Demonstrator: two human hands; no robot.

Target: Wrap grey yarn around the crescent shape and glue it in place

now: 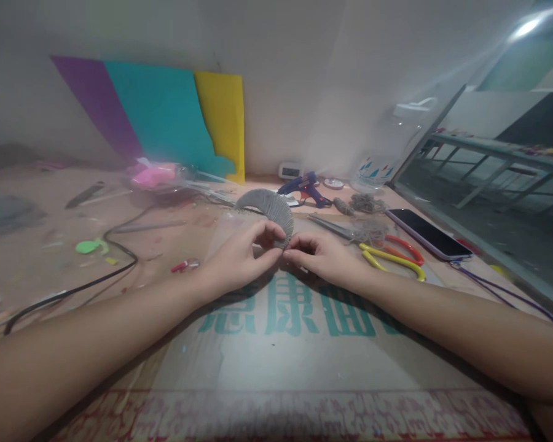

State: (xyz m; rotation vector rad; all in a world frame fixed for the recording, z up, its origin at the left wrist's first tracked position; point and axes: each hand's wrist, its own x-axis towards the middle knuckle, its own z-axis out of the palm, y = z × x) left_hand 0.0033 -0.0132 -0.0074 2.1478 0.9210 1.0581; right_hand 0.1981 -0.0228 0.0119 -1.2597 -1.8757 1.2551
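A crescent shape wrapped in grey yarn (279,207) stands tilted above the middle of the table. My left hand (246,255) grips its lower end between thumb and fingers. Close beside it, at that same lower tip, my right hand (320,255) is closed in a pinch; what lies between its fingertips is too small to make out. Scissors with red and yellow handles (391,261) lie to the right of my right hand, with loose grey yarn (368,232) against their blades.
A blue glue gun (304,187) rests behind the crescent, near a small white clock (291,170). On the right are a phone (428,233) and a clear bottle (380,150). Coloured sheets (161,116) lean on the wall. A black cable (74,291) crosses the left side.
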